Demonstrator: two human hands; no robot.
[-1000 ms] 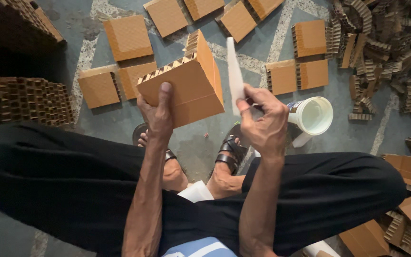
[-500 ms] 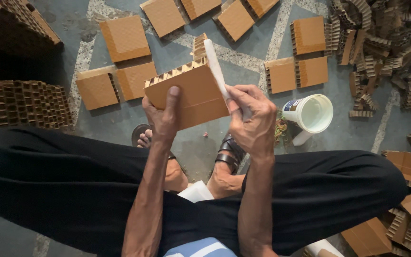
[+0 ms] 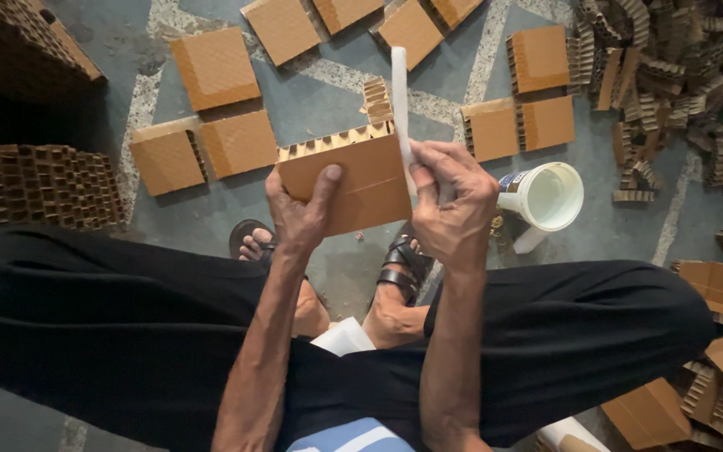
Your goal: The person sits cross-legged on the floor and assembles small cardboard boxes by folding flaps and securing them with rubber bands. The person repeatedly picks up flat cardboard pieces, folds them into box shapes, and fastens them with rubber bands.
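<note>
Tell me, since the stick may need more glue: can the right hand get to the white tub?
Probably yes. The tub stands open on the floor just beside the right hand, with nothing between them; the hand holds the stick.

- Tan-brown cardboard block (image 3: 353, 180), honeycomb-ribbed top edge — centre of the frame.
- White flat stick (image 3: 399, 100) above it.
- White tub (image 3: 550, 197), right of centre.
- Black trousers (image 3: 127, 335) across the bottom.
- Grey floor (image 3: 311, 100) with pale lines.

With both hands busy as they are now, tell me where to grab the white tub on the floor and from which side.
Take the white tub around its round outer wall, coming from the right, its open side. It lies tilted with its open mouth showing, so the rim is a poor hold. The right hand, gripping a white strip, is close on its left.
</note>
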